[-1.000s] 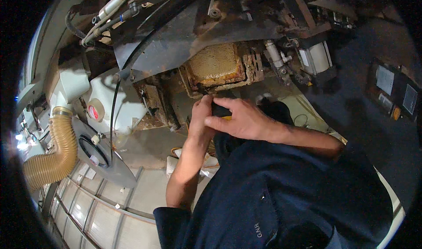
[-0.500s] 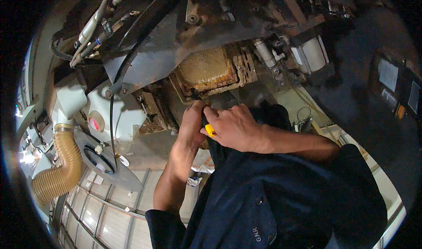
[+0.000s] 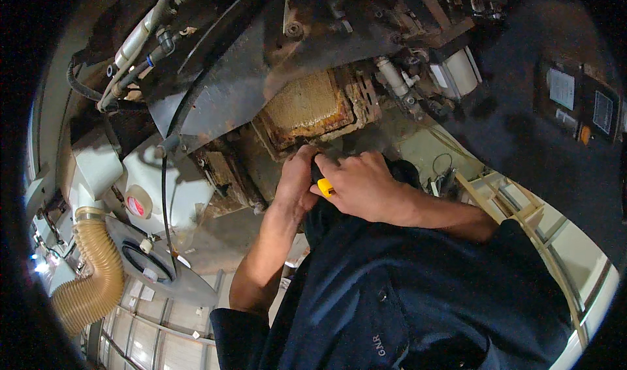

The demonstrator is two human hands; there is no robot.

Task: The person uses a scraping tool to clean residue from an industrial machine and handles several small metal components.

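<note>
My right hand (image 3: 362, 187) is closed round a hand tool whose yellow handle end (image 3: 326, 187) sticks out below the fingers; its kind cannot be made out. Right against it, my left hand (image 3: 297, 180) is closed too, its fingertips at the front of the same grip, and what they pinch is hidden. Both hands are close to my body, just below the near edge of a crusted, rust-brown metal box (image 3: 304, 105) with a rough yellowish mesh-like face. The fingertips are near its lower rim; contact cannot be told.
Dark machine plating (image 3: 215, 102) hangs over the box. A black cable (image 3: 164, 200) runs down on the left, near a ribbed tan hose (image 3: 101, 259) and a roll of tape (image 3: 138, 202). Pipe fittings (image 3: 395, 79) are at the right, a wooden frame (image 3: 506, 197) lower right.
The view has shifted a little. Both hands stay together at the box's near edge and keep their grip, with the yellow handle end slightly farther right and higher in view.
</note>
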